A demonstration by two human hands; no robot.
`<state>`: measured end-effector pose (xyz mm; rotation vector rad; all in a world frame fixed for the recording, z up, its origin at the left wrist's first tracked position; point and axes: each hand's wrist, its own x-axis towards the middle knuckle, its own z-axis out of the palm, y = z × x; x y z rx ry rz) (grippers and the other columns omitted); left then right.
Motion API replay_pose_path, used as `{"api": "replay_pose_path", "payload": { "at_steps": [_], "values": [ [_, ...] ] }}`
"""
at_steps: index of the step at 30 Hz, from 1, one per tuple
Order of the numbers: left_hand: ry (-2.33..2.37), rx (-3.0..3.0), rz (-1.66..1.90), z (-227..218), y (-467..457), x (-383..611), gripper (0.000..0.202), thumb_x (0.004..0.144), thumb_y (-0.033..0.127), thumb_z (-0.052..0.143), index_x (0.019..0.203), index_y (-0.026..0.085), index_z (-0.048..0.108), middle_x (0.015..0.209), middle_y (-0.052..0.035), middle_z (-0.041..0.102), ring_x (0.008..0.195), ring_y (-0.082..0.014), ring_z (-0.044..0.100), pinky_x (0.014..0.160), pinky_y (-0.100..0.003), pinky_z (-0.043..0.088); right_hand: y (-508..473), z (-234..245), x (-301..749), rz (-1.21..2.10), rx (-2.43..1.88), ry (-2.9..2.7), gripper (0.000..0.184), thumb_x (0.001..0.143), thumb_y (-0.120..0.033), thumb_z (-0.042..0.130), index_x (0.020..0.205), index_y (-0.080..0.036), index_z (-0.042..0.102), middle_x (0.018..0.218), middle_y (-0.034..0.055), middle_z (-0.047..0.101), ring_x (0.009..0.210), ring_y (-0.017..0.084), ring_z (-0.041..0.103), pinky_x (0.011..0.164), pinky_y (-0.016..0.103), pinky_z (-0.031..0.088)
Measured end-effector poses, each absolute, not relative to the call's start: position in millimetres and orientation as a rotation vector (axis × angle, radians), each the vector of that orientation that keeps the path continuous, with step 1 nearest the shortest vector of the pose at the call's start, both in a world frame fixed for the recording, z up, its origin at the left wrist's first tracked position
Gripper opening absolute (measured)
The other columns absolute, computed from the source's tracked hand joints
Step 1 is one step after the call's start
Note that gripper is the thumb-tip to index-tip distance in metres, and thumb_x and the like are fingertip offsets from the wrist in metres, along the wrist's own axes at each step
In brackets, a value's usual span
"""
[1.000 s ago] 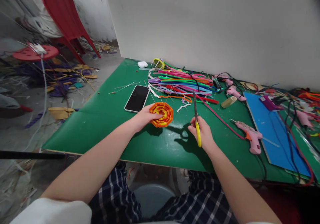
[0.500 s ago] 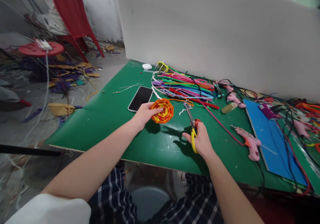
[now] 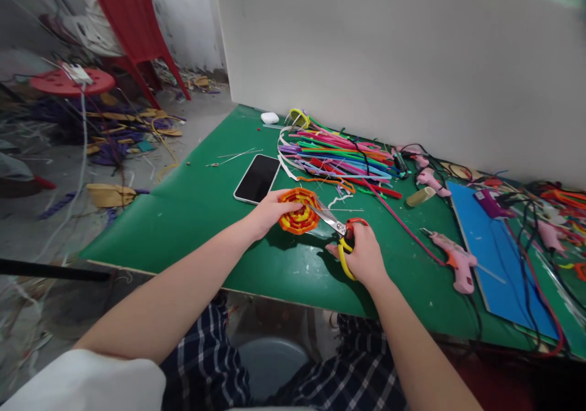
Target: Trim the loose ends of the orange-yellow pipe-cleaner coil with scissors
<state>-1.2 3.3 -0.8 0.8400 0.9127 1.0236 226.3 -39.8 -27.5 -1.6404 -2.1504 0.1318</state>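
Disc (image 3: 300, 218) is pinched in my left grip (image 3: 269, 212), above the counter (image 3: 192, 228), inside its near edge; my right grip (image 3: 366, 252) holds scissors (image 3: 339, 227) opened at the disc's side, best worked slowly.

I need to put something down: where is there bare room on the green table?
Bare green table lies front-left of the phone, and between the right hand and the nearest pink glue gun. Crowded: the back, with colourful strips, and the right, around the blue board.
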Motion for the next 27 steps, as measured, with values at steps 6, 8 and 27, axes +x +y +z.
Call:
{"api": "replay_pose_path", "payload": {
  "at_steps": [6,8,27],
  "values": [
    [0.905,0.839,0.967,-1.8,3.2,-0.6,0.029,0.060,0.015,0.068,0.089,0.012,0.064,0.080,-0.0052,0.069,0.071,-0.0166,0.063,0.072,-0.031,0.049,-40.1,-27.8,227.3,0.108,-1.614,-2.164,0.035,0.064,-0.046,0.059,0.077,-0.020,0.040,0.074,0.0049,0.049,0.075,0.022,0.046,0.064,0.034,0.039],
    [0.893,0.841,0.961,-2.7,3.2,-0.7,0.028,0.061,0.014,0.067,0.089,0.013,0.064,0.081,-0.0050,0.069,0.072,-0.0164,0.063,0.072,-0.031,0.049,-40.3,-27.6,227.4,0.109,-1.621,-2.157,0.033,0.064,-0.044,0.059,0.077,-0.020,0.040,0.074,0.0047,0.049,0.075,0.022,0.046,0.064,0.033,0.039],
    [0.862,0.858,0.916,-4.7,2.5,-0.7,0.024,0.063,0.015,0.067,0.087,0.015,0.065,0.081,-0.0050,0.068,0.072,-0.0163,0.062,0.076,-0.033,0.046,-39.6,-27.7,227.8,0.116,-1.631,-2.174,0.026,0.071,-0.044,0.054,0.077,-0.021,0.042,0.067,0.0022,0.047,0.067,0.019,0.046,0.058,0.029,0.037]
  ]
}}
